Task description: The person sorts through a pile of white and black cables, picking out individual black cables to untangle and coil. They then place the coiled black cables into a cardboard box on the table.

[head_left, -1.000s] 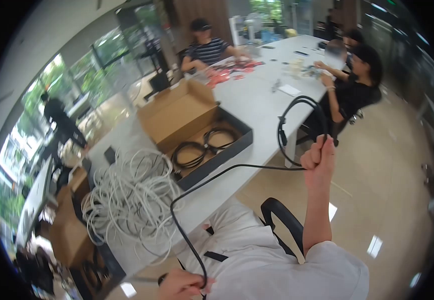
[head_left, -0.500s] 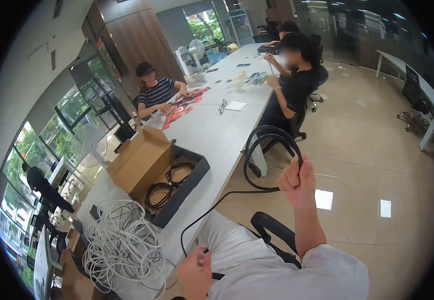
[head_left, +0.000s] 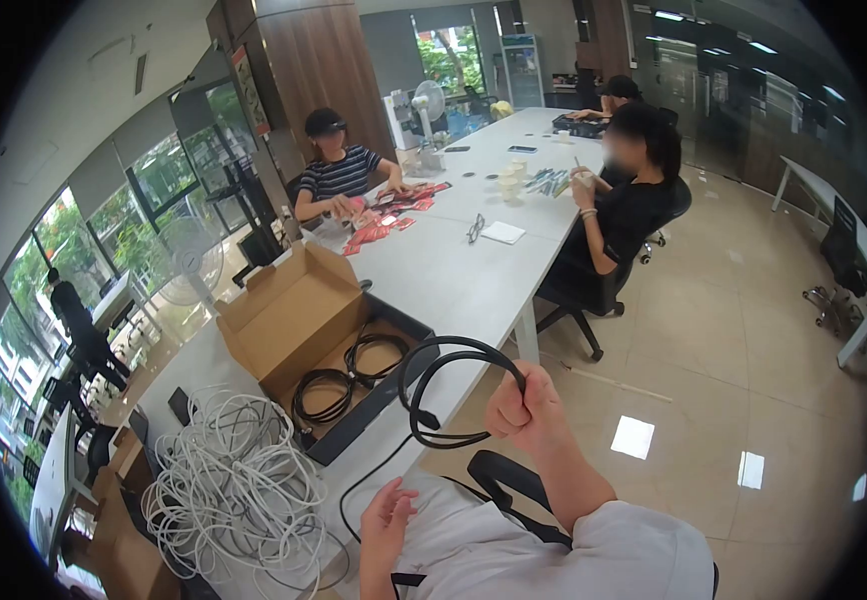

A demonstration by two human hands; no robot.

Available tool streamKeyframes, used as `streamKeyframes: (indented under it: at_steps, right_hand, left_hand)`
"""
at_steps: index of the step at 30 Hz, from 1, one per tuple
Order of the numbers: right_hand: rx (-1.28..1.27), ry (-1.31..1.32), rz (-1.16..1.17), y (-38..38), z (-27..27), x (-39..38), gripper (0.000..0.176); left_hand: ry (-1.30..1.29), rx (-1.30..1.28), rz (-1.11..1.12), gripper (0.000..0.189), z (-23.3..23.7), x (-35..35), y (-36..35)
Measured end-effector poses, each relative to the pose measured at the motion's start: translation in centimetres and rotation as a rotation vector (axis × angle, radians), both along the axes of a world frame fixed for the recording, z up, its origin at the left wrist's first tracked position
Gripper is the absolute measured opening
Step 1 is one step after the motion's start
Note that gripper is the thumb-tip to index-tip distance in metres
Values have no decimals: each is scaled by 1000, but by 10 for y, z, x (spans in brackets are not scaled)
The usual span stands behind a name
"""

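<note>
My right hand (head_left: 522, 405) is closed around a black cable (head_left: 459, 345) wound into loose loops, held up beyond the table edge near the box. A dark plug end (head_left: 430, 420) shows inside the loops. From there a strand drops toward my lap and passes behind my left wrist. My left hand (head_left: 388, 515) is low over my lap, fingers apart and slightly curled, with nothing seen in it. On the table, an open cardboard box (head_left: 299, 315) contains coiled black cables (head_left: 324, 396). Beside it lies a tangled heap of white cables (head_left: 229, 490).
The long white table (head_left: 434, 270) bears glasses (head_left: 476, 228), a white pad (head_left: 504, 232) and red packets (head_left: 384, 228). Several people sit around it. A chair armrest (head_left: 514, 480) is by my lap. A brown carton (head_left: 119, 520) stands at lower left.
My right hand has moved left and down with the looped cable, bringing it closer to the box. My left hand has risen slightly and its fingers have opened. The view has shifted.
</note>
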State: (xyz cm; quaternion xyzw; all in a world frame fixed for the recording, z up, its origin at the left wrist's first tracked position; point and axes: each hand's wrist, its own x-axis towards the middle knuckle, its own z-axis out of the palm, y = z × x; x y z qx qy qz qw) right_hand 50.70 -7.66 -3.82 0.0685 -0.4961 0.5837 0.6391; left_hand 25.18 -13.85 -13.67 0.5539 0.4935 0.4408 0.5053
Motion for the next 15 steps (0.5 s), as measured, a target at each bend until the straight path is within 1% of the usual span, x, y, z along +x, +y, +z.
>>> streamKeyframes:
  at_steps: [1, 4, 7, 8, 11, 12, 15]
  right_hand:
    - [-16, 19, 60, 5, 0, -6, 38]
    - [-61, 55, 186, 18, -4, -26, 37]
    - [-90, 66, 307, 25, -9, -41, 38]
    - [-108, 47, 302, 26, -9, -45, 38]
    - [-152, 14, 292, 23, -9, -52, 39]
    - [-167, -4, 266, 22, -9, -51, 39]
    - [-159, -43, 164, 18, -7, -47, 39]
  left_hand:
    - [-84, -65, -6, 39, 3, -2, 4]
    - [-234, -293, -198, 43, 0, -7, 18]
    - [-425, -299, -320, 63, -4, 5, 26]
    - [-475, -221, -314, 70, -2, 12, 26]
    - [-661, -86, -252, 73, 20, 23, 34]
    - [-790, -78, -246, 69, 27, 23, 37]
    - [-1109, 70, 94, 53, 26, 36, 44]
